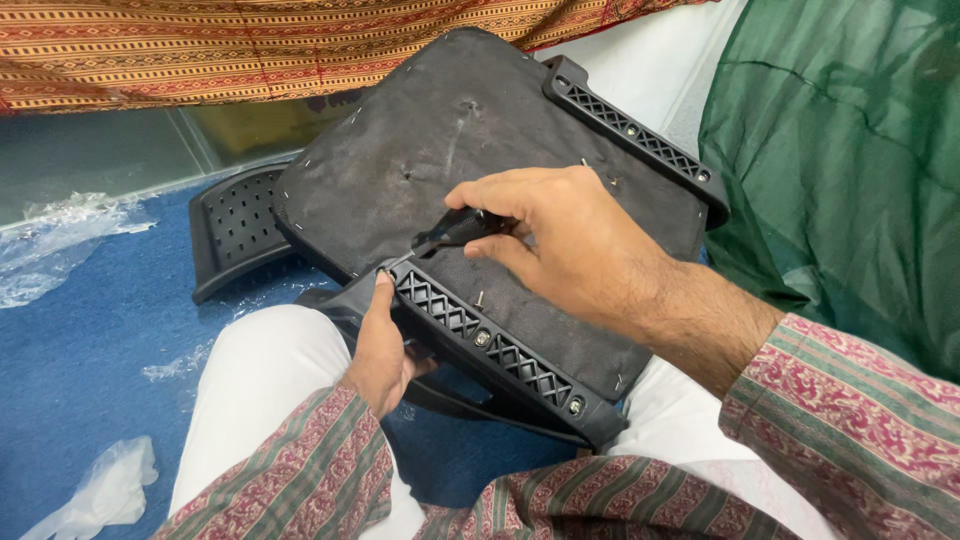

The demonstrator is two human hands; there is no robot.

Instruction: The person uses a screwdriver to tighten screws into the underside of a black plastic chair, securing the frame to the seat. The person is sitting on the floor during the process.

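Observation:
A black chair seat lies upside down on my lap, its dark fabric underside up. Black plastic lattice brackets run along its near edge and far right edge. My right hand holds a black-handled screwdriver, its tip pointing at the left end of the near bracket. My left hand grips that bracket end, thumb up beside the tip. A loose screw stands on the fabric close to the bracket.
A second black perforated plastic panel lies on the blue floor behind the seat. Clear plastic wrap and a white scrap lie at left. Green cloth hangs at right, striped fabric at top.

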